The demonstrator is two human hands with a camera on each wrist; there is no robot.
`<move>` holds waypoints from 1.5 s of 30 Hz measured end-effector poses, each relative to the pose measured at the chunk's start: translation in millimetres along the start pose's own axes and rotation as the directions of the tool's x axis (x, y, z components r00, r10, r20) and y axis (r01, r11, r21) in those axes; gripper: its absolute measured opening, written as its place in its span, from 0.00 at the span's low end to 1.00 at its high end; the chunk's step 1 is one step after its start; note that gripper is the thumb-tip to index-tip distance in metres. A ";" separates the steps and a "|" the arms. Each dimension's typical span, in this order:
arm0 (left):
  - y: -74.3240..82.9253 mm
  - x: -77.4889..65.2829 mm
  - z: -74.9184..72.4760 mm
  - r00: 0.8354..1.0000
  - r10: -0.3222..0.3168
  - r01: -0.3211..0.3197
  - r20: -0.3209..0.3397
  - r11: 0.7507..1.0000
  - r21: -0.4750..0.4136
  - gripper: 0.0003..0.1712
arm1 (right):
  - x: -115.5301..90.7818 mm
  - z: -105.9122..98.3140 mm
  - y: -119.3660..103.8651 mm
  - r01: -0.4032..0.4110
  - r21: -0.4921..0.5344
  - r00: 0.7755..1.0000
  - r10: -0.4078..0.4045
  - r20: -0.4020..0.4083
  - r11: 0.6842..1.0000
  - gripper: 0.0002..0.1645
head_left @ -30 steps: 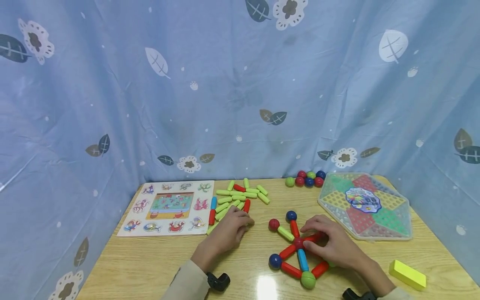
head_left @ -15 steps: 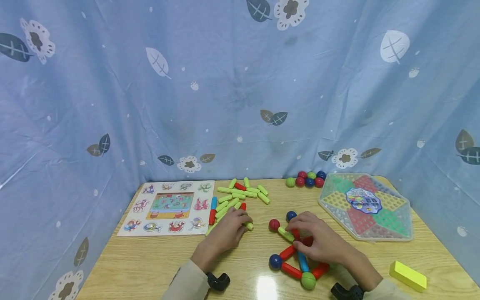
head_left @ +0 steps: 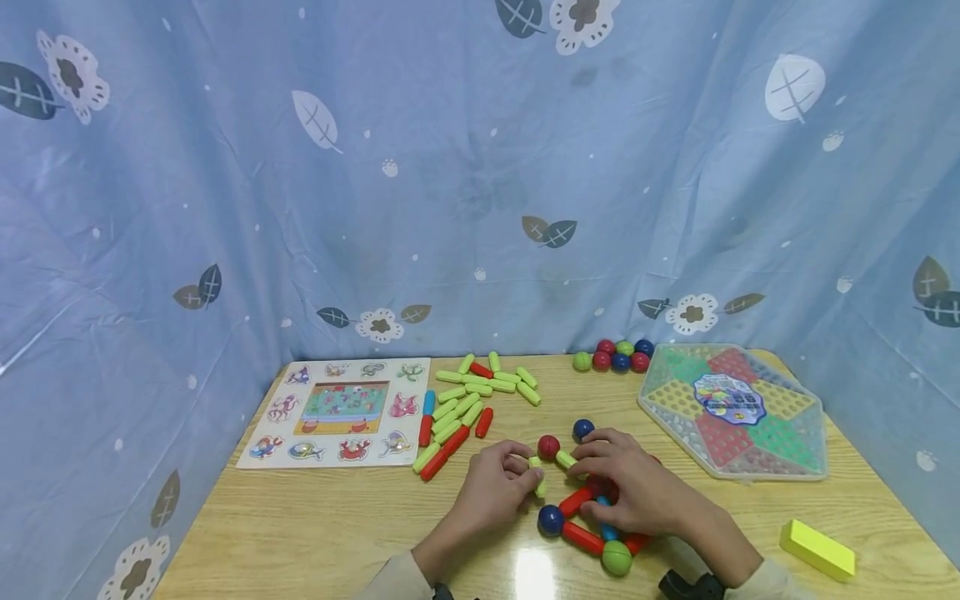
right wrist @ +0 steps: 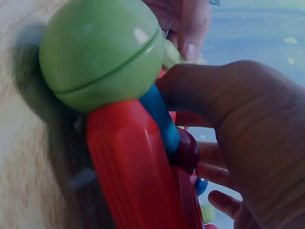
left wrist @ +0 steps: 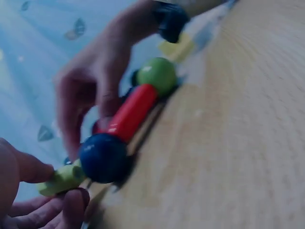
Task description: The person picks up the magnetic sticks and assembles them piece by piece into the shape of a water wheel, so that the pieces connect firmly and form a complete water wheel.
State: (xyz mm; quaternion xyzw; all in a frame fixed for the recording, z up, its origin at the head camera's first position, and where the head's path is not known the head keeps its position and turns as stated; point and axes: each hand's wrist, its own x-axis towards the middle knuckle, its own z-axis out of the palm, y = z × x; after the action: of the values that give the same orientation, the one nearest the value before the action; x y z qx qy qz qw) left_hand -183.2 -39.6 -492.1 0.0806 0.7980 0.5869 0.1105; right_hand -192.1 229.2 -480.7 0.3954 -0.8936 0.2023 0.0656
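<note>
My left hand (head_left: 495, 482) pinches a yellow-green magnetic rod (left wrist: 62, 179) between thumb and fingers. In the left wrist view its end is right at a dark blue ball (left wrist: 103, 157) of a flat magnetic rod-and-ball structure (head_left: 582, 538). My right hand (head_left: 637, 485) grips the middle of that structure, thumb beside a blue rod (right wrist: 163, 121) and fingers at a dark red ball (right wrist: 185, 151). A green ball (head_left: 617, 558) marks the near corner; a red ball (head_left: 549, 447) and another blue ball (head_left: 583, 430) lie at the far side. My right hand hides several joints.
Loose yellow-green, red and blue rods (head_left: 454, 443) lie left of centre beside a sea-animal puzzle board (head_left: 258, 417). Several balls (head_left: 621, 362) sit at the back, next to a clear hexagonal game box (head_left: 802, 446). A yellow block (head_left: 817, 550) stands at the right.
My left hand has left the rod pile with a yellow-green rod and moved right, beside the structure. My right hand has shifted left from the structure's right side over its middle.
</note>
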 end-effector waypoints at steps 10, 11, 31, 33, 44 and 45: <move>7.8 -2.1 14.0 0.998 0.052 -0.055 0.018 0.966 0.254 0.43 | 0.6 -3.9 -4.0 -0.011 0.008 1.000 0.011 0.024 1.000 0.18; 8.8 -1.8 14.2 0.998 0.045 -0.053 0.034 0.964 0.260 0.45 | 0.7 -4.6 -4.3 -0.016 0.017 0.999 0.016 0.033 1.000 0.17; 12.1 -3.8 11.6 0.994 0.084 -0.104 0.063 0.897 0.430 0.34 | 4.1 -3.0 -8.6 -0.054 0.085 0.995 0.047 0.093 0.995 0.14; 12.6 -5.0 9.5 0.994 0.094 -0.105 0.048 0.874 0.475 0.27 | 2.7 -4.6 -7.3 -0.037 0.085 0.996 0.031 0.078 0.996 0.17; 11.2 -7.9 -8.7 0.969 0.084 -0.191 0.232 0.851 0.490 0.16 | -19.4 -16.5 8.1 -0.146 -0.014 0.987 0.144 -0.070 0.989 0.31; 10.7 -7.9 -10.4 0.957 0.093 -0.222 0.274 0.843 0.490 0.15 | -22.5 -16.5 10.3 -0.165 -0.016 0.983 0.163 -0.089 0.986 0.30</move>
State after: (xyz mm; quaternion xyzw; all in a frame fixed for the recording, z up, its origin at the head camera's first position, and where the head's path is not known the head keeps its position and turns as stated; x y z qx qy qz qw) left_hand -178.4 -48.0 -478.3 0.2430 0.8972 0.3445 0.1314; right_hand -185.1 257.6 -475.1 0.3102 -0.9217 0.2137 0.0925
